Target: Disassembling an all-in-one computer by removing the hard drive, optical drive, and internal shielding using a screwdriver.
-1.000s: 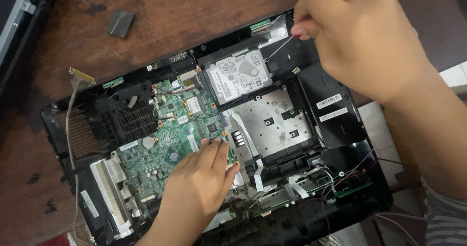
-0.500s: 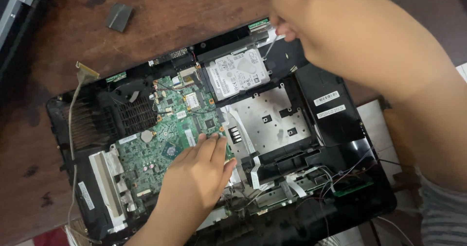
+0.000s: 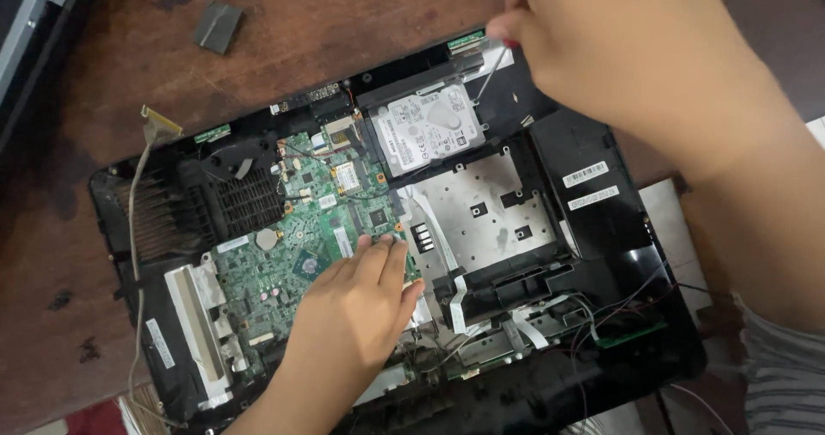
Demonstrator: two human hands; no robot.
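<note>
A: What lies inside the opened laptop shell [image 3: 601, 229]?

B: The black shell sits on a brown wooden table [image 3: 326, 31] and holds a green circuit board [image 3: 301, 246] on its left half, a dark finned cooler [image 3: 245, 201] beside that, and a silver hard drive [image 3: 427, 129] in a bay near the far edge. Next to the drive sits a bare metal tray [image 3: 490, 207] with square holes.

A: And the hands?

B: The left hand [image 3: 352, 315] lies flat, palm down, fingers together and stretched out, pressing on the board's right edge; it grips nothing. The right hand [image 3: 619, 48] is closed around a screwdriver [image 3: 486, 78], whose thin shaft points down at the corner of the shell just beside the drive.

A: Any labels?

B: Two small white rectangular stickers [image 3: 589, 186] with barcodes lie on the black panel to the right of the tray. The drive carries a large white label on top. A long white sticker [image 3: 159, 342] lies at the near left edge of the shell.

A: What is hard to make out?

B: The screwdriver's handle is hidden in the fist, bar a bit of red. The tip's seat is too small to judge. The left hand covers part of the board. A small grey block [image 3: 216, 26] lies apart on the table, and a dark device [image 3: 34, 22] is cut off at the top left.
</note>
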